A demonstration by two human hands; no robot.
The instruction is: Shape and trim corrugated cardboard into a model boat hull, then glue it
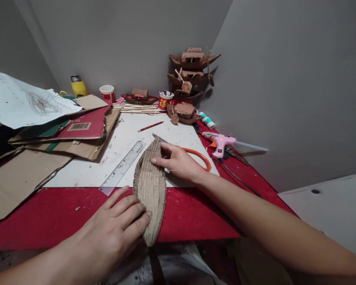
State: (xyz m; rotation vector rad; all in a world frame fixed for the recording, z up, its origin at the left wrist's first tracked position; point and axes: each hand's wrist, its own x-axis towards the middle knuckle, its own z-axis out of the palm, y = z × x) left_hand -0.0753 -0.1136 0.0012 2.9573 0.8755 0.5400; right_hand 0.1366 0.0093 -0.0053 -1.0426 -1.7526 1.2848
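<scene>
A cardboard boat hull (pixel 150 186), leaf-shaped with ribbed corrugations inside and raised side walls, points away from me at the table's front edge. My right hand (pixel 179 161) pinches its far right side between thumb and fingers. Near the close end, my left hand (pixel 121 221) lies over the left wall with its fingertips curled onto the hull; its thumb is hidden. Partly behind my right hand are scissors with an orange handle (pixel 207 161). To the left of the hull lies a clear ruler (pixel 123 168).
Cardboard sheets (pixel 86 144) are piled on the left. A pencil (pixel 150 126) lies on the white board (pixel 127 128). Sticks (pixel 139 109), paper cups (pixel 107 93) and brown model boats (pixel 192 61) stand at the back. A pink glue gun (pixel 221 142) with a cord is at right.
</scene>
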